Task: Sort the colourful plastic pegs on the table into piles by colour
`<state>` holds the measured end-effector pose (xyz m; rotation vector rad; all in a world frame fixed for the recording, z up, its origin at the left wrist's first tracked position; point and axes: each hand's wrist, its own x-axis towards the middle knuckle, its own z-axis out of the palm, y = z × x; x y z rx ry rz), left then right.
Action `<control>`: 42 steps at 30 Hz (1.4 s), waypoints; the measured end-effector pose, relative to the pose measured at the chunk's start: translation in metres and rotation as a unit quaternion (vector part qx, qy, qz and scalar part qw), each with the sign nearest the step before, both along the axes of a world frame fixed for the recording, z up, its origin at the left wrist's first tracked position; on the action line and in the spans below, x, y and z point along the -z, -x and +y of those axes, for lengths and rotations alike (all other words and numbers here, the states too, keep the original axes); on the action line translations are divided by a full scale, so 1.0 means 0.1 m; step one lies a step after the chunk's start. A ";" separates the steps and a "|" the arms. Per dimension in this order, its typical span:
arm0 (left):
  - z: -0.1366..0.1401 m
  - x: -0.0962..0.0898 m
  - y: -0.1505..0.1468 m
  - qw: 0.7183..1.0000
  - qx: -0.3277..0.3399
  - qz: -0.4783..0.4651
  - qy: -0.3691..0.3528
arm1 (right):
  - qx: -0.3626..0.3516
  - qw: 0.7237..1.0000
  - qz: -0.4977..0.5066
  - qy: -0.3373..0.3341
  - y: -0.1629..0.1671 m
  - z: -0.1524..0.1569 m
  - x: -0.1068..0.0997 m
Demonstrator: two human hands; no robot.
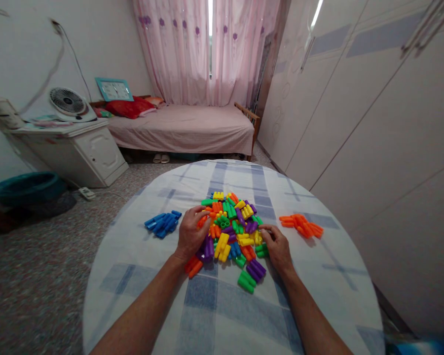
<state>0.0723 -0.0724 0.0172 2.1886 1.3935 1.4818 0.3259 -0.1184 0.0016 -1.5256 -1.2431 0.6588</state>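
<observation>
A mixed pile of plastic building blocks [227,209] in green, yellow, orange, purple and blue lies mid-table; many look like joined tubes. My left hand [193,231] rests at the pile's left edge, fingers curved and apart over some orange blocks, with a purple block [208,247] beside it. At the right edge, my right hand [278,247] reaches in with its fingertips by a yellow block [258,237] and a green block [261,250]. I see no block held in either hand. Apart from the pile, blue blocks [163,224] lie to the left and orange blocks [302,226] to the right.
The round table [163,315] wears a white and blue checked cloth. Beyond stands a bed [192,125] with a pink cover. A white cabinet [96,153] carries a fan [68,102], with a bin [31,190] below. Tall wardrobes [373,138] line the right side.
</observation>
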 end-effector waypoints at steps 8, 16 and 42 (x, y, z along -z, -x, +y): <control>-0.05 -0.05 -0.13 0.969 0.088 0.230 -0.014 | 0.003 1.000 -0.012 0.005 0.00 0.00 0.01; -0.09 -0.13 -0.06 0.988 0.068 0.137 -0.017 | 0.003 0.999 -0.047 -0.004 0.00 -0.01 -0.03; 0.00 0.08 0.10 0.999 -0.029 0.025 0.035 | -0.010 0.998 -0.063 -0.008 -0.02 0.02 0.03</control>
